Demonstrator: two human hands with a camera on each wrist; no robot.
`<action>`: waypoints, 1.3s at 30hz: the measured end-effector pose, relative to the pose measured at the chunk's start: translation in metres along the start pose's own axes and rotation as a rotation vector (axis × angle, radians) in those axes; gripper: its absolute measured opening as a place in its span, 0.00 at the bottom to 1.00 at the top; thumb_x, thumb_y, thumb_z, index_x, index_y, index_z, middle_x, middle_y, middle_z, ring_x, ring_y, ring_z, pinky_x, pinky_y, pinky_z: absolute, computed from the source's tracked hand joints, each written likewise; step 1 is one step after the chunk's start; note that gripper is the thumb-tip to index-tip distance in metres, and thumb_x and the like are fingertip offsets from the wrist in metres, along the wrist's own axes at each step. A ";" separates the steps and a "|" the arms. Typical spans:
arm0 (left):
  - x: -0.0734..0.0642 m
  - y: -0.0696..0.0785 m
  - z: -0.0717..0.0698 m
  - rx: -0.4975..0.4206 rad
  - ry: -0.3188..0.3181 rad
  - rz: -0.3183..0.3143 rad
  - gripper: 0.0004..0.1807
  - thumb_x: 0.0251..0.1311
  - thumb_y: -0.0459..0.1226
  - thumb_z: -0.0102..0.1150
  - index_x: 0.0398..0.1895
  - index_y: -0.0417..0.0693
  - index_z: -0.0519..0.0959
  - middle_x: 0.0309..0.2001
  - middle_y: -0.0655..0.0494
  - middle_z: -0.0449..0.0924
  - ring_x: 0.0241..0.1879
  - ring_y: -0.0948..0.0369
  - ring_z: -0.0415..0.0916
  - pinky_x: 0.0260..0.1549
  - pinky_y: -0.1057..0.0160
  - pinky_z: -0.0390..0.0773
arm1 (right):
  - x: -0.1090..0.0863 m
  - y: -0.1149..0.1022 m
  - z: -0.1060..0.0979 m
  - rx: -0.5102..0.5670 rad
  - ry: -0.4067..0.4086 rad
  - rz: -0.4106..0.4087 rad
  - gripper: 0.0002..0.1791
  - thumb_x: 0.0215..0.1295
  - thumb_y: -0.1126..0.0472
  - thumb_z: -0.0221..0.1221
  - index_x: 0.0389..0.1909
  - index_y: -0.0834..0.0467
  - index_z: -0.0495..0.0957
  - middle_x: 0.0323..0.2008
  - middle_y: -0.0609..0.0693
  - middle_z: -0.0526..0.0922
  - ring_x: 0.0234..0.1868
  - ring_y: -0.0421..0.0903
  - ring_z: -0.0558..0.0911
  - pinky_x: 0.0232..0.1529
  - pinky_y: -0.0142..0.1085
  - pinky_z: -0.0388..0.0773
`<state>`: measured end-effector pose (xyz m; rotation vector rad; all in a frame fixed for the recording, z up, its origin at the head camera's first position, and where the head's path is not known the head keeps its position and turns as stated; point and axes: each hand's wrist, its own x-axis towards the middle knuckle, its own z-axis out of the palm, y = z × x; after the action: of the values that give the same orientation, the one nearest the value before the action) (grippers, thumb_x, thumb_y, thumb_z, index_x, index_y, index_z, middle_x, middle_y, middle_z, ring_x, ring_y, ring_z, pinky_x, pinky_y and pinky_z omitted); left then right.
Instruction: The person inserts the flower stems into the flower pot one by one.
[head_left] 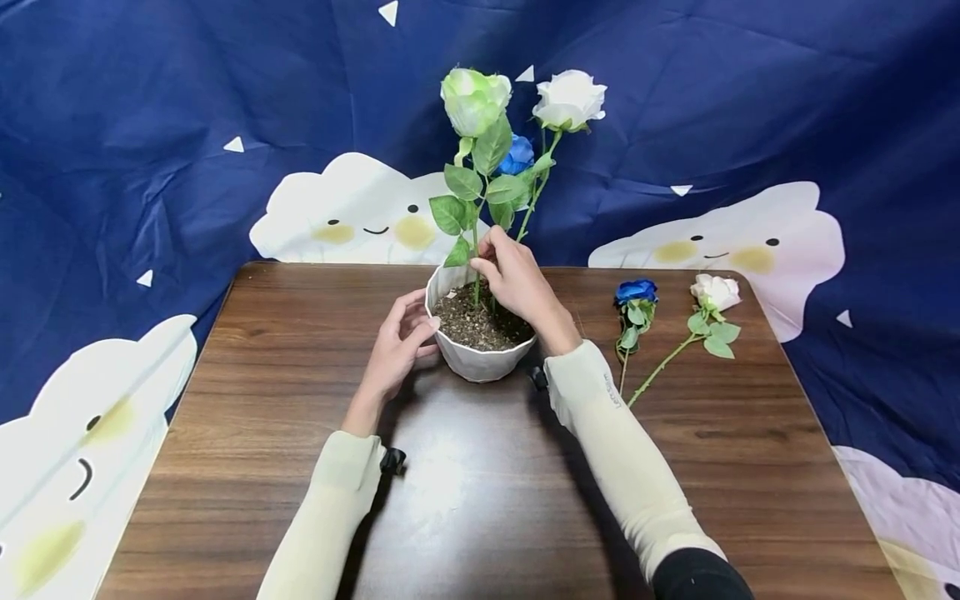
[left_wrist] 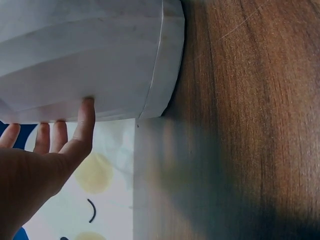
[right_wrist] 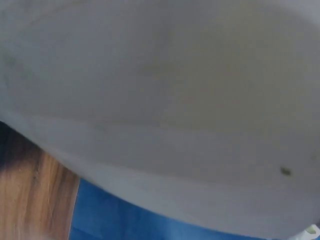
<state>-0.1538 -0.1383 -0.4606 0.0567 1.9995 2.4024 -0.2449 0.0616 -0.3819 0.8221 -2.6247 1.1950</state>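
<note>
A white faceted flower pot [head_left: 480, 364] filled with dark soil [head_left: 476, 325] stands near the table's far edge. My left hand [head_left: 397, 342] holds its left side, thumb at the rim; the left wrist view shows the fingertips against the pot wall [left_wrist: 115, 65]. Above the soil, my right hand [head_left: 513, 275] pinches the leafy stem of a green-and-white rose [head_left: 474, 104]. Also in the pot are a white rose [head_left: 570, 100] and, partly hidden behind leaves, a blue rose [head_left: 516, 156]. The pot's pale wall [right_wrist: 150, 100] fills most of the right wrist view, where my fingers are hidden.
Right of the pot, another blue rose [head_left: 636, 292] and a pinkish-white rose [head_left: 715, 292] lie on the brown wooden table [head_left: 300, 350], their stem ends partly behind my right sleeve [head_left: 622, 450]. A blue cloth [head_left: 150, 75] with smiling clouds hangs behind the table.
</note>
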 end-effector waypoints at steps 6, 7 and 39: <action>0.000 0.001 0.000 0.004 -0.001 0.002 0.29 0.68 0.32 0.58 0.72 0.45 0.65 0.61 0.38 0.69 0.53 0.52 0.74 0.48 0.39 0.83 | -0.007 -0.001 -0.006 -0.055 0.069 -0.058 0.09 0.70 0.62 0.64 0.41 0.62 0.74 0.40 0.55 0.80 0.42 0.51 0.81 0.45 0.42 0.80; 0.000 0.001 0.000 0.005 -0.001 0.003 0.29 0.68 0.32 0.58 0.72 0.45 0.65 0.61 0.38 0.69 0.53 0.52 0.74 0.48 0.39 0.83 | -0.008 -0.001 -0.007 -0.052 0.082 -0.060 0.09 0.69 0.62 0.64 0.41 0.62 0.74 0.40 0.55 0.81 0.42 0.51 0.82 0.45 0.42 0.80; -0.002 0.001 0.001 0.014 0.007 -0.002 0.29 0.68 0.32 0.58 0.72 0.46 0.66 0.61 0.38 0.69 0.53 0.54 0.74 0.49 0.38 0.82 | -0.080 0.060 -0.074 0.094 0.456 0.283 0.13 0.68 0.63 0.65 0.47 0.68 0.79 0.42 0.59 0.86 0.35 0.30 0.78 0.39 0.22 0.75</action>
<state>-0.1513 -0.1374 -0.4595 0.0466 2.0188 2.3904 -0.2167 0.1814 -0.3988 0.1551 -2.3648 1.3849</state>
